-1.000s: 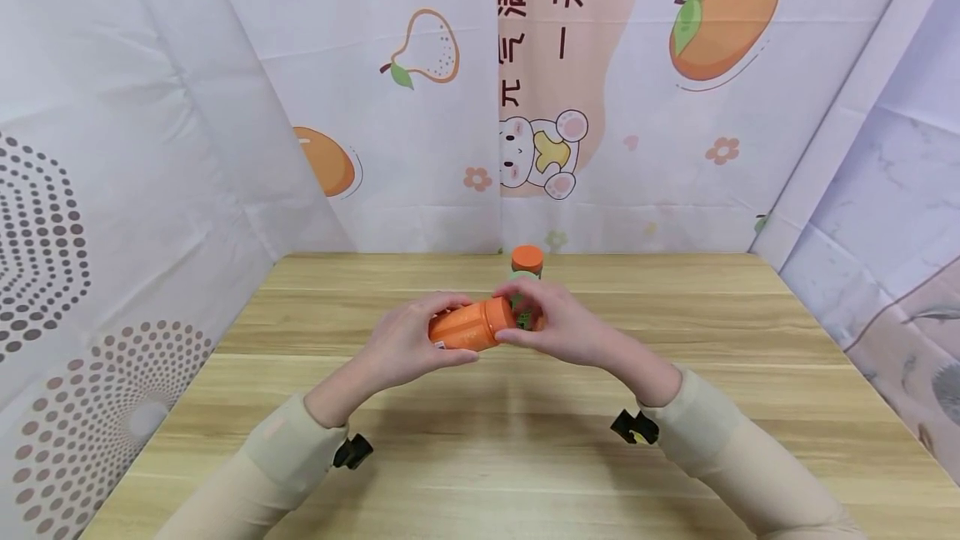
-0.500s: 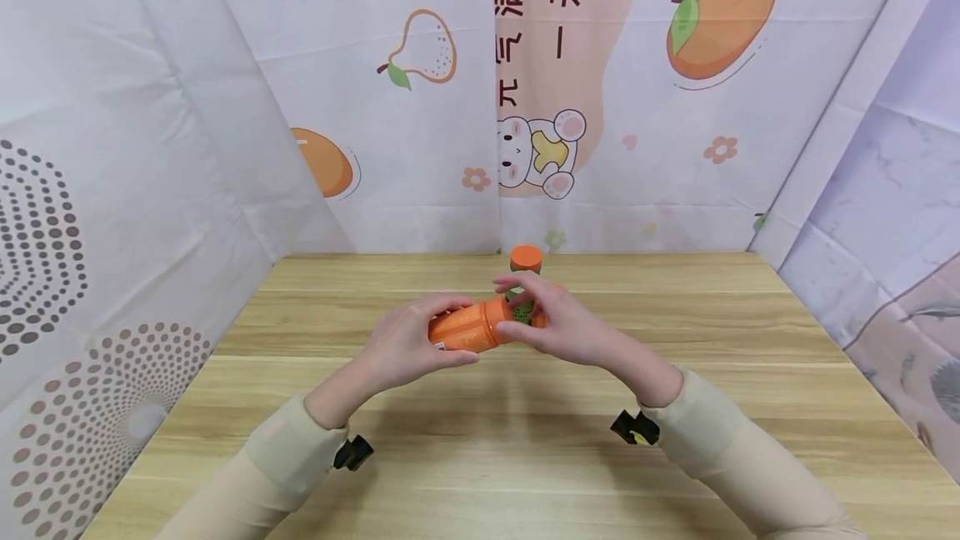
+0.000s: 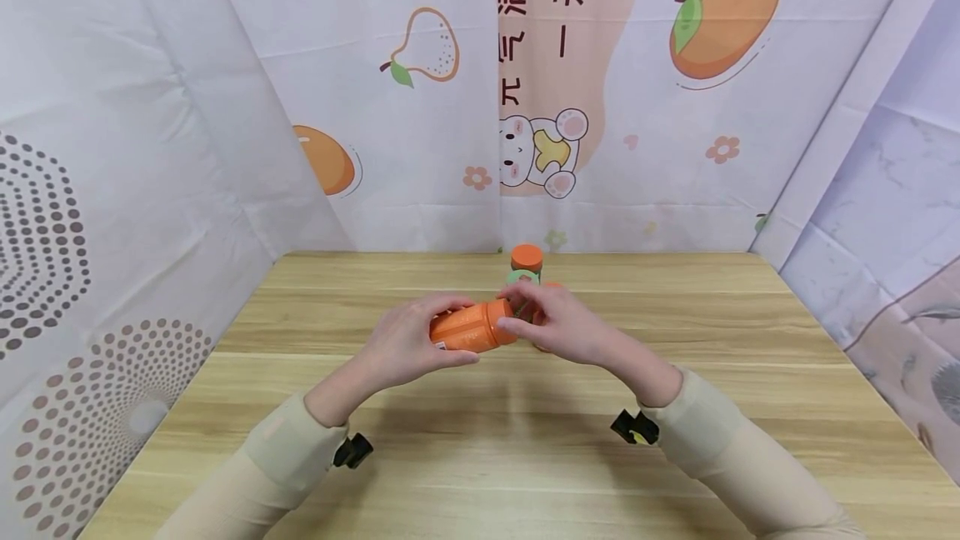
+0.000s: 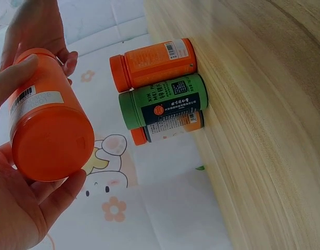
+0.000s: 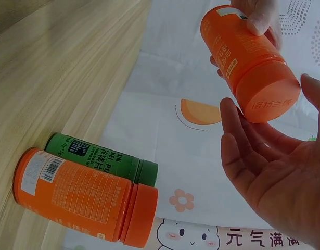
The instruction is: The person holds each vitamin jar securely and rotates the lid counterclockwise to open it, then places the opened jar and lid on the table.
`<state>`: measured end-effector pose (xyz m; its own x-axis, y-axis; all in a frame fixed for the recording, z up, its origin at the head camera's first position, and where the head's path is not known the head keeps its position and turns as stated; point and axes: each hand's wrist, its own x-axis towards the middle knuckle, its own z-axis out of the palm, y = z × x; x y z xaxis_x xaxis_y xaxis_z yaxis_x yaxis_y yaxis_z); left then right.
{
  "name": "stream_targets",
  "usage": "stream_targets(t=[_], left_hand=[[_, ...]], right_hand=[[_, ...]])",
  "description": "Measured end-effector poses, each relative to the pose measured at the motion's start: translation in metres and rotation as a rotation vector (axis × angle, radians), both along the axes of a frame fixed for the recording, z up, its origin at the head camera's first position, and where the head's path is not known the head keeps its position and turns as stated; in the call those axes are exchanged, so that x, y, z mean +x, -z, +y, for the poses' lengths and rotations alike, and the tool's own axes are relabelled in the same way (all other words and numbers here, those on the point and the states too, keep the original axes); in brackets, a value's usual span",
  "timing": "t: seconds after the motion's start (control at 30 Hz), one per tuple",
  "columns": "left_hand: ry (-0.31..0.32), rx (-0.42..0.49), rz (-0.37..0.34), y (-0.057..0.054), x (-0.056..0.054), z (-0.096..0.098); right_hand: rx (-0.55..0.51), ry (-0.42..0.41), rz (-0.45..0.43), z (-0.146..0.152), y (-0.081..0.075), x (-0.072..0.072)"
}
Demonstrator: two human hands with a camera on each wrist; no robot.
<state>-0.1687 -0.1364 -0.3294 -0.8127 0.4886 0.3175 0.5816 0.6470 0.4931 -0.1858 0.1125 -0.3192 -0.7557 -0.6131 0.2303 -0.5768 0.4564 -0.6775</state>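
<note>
Above the middle of the table, my left hand (image 3: 401,342) grips an orange plastic bottle (image 3: 463,328) round its body. The bottle lies nearly sideways; its base faces the camera in the left wrist view. Raised lettering shows on top of its orange cap (image 5: 270,99) in the right wrist view. My right hand (image 3: 567,325) has its fingers and thumb curved round this cap, with the fingertips right at its edge. Behind the right hand, a green bottle (image 4: 165,101) stands between another orange bottle (image 4: 157,63) and a third, partly hidden bottle (image 4: 175,128) with an orange cap.
The wooden table (image 3: 480,457) reaches back to a white printed curtain (image 3: 420,132). Pale fabric walls (image 3: 180,190) close in the left and right sides. A small black camera mount sits at each wrist.
The fingers and thumb of my right hand have shifted a little on the cap. My left hand and the bottle stay almost in place.
</note>
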Motion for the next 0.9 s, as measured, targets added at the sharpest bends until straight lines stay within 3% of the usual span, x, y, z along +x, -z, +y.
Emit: stream_targets(t=[0.33,0.67,0.9], left_hand=[[-0.012,-0.002,-0.007,-0.0003,-0.0004,0.0001],[-0.019,-0.003,-0.009,-0.0002,0.0002,-0.0007],[-0.019,-0.001,-0.016,-0.0003,-0.0005,-0.0003]], right_hand=[[-0.013,-0.02,0.015,0.0009,-0.0007,0.0008],[-0.038,-0.079,0.143,0.0038,0.0012,0.0],[-0.059,-0.095,0.163,0.0043,0.0024,0.0001]])
